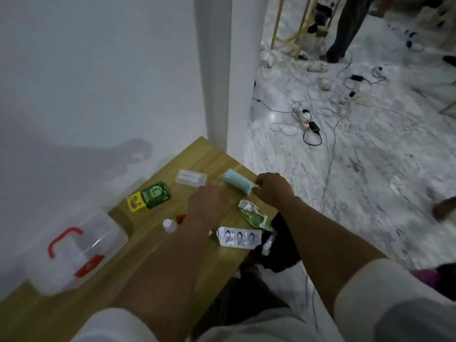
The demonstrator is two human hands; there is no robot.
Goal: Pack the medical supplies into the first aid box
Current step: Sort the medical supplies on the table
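A clear first aid box (81, 245) with a red handle and red latch sits closed at the left of the wooden table (138, 275). My right hand (274, 187) pinches the near end of a folded light-blue face mask (235, 181) at the table's far edge. Blurred by motion, my left hand (209, 206) hovers palm-down just left of the mask; I cannot tell whether it touches anything. A green and yellow medicine carton (150, 196), a small clear case (191, 178), a white dropper bottle (169, 225), a green foil sachet (254, 214) and a blister pack (239, 237) lie around.
A small red-capped item (180, 217) lies beside the dropper bottle. A white wall stands behind the table. A dark bag (283, 245) sits on the floor at the table's right edge. Cables and a power strip (304, 119) lie on the marble floor, where another person's legs (345, 28) stand.
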